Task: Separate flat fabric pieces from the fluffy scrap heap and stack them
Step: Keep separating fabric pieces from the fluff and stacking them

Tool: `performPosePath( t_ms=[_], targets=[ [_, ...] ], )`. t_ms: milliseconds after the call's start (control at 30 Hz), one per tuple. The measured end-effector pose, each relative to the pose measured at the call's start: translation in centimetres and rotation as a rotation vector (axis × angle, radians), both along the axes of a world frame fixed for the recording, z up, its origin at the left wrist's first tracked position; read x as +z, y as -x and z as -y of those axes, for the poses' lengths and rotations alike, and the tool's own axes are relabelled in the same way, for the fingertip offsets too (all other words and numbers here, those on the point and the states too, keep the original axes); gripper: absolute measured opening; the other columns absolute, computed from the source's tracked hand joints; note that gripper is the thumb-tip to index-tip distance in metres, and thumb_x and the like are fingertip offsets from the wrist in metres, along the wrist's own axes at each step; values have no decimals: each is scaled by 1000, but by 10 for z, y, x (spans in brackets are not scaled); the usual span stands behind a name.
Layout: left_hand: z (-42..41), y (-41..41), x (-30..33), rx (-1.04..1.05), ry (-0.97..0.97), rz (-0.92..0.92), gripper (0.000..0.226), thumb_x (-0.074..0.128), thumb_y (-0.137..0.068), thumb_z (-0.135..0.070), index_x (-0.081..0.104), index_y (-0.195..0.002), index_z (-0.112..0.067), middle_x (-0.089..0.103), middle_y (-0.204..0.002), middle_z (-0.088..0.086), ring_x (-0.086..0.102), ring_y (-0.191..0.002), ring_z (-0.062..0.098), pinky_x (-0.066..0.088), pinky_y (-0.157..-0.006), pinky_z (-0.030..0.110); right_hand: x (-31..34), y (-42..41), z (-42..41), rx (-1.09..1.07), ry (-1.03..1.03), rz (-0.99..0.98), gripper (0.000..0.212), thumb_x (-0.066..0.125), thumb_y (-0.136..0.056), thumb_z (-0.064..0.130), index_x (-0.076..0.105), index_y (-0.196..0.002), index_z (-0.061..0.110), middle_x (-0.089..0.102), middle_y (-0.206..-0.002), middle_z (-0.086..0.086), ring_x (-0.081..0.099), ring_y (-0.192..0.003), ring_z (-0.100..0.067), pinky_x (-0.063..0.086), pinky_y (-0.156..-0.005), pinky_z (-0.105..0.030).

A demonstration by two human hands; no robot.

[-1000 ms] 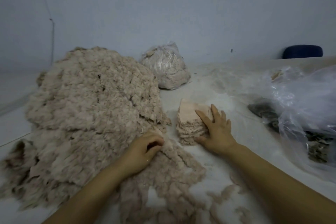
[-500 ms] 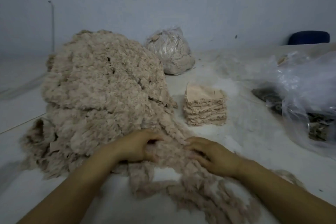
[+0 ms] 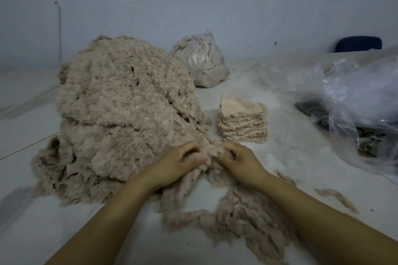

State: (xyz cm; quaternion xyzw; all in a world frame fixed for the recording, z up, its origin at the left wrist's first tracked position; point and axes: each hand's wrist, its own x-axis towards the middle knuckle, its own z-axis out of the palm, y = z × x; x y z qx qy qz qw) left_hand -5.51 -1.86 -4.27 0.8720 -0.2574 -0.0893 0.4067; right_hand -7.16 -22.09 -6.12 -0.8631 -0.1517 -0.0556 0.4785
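Right at the near foot of the big beige fluffy scrap heap (image 3: 127,114), the left hand (image 3: 178,163) and the right hand (image 3: 239,161) meet, both with fingers curled and pinching the same pale fluffy scrap piece (image 3: 207,154) between them. Loose strands of the same beige fluff (image 3: 241,217) trail from under the hands toward the viewer across the white table surface (image 3: 43,232). Just beyond the right hand, apart from the heap, stands the neat stack of flat tan fabric pieces (image 3: 243,122), its top sheet smooth. Behind the heap sits a clear plastic bag stuffed with beige scraps (image 3: 200,60). At the right edge lies a crumpled clear plastic bag (image 3: 355,101) with dark material inside it.
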Motion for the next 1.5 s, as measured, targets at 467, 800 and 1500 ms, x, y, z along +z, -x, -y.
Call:
performPosePath(
  t_ms=[467,800,1500],
  targets=[
    [-20,-40,-26,394,-106,229,25,40,-88,5,59,-72,-2,57,-73,13,49,-67,20,33,-59,32,-1,-16,-14,-451,-593,-176,39,41,-102,19,39,-64,15,42,-46,-1,38,-37,-13,32,-38,-21],
    [22,-45,-6,-116,-99,75,46,51,-94,-33,42,-137,-20,48,-134,-8,45,-119,8,37,-97,25,23,-22,-23,-423,-810,-221,30,39,-103,18,61,-90,2,69,-82,-11,67,-79,-27,57,-75,-42],
    [11,-41,-28,-234,-211,385,27,34,-75,-7,53,-61,5,45,-64,2,52,-65,31,37,-58,37,51,-69,7,-620,-1530,-29,20,52,-98,10,69,-91,5,70,-89,-6,67,-78,-19,57,-82,-37]
  ],
)
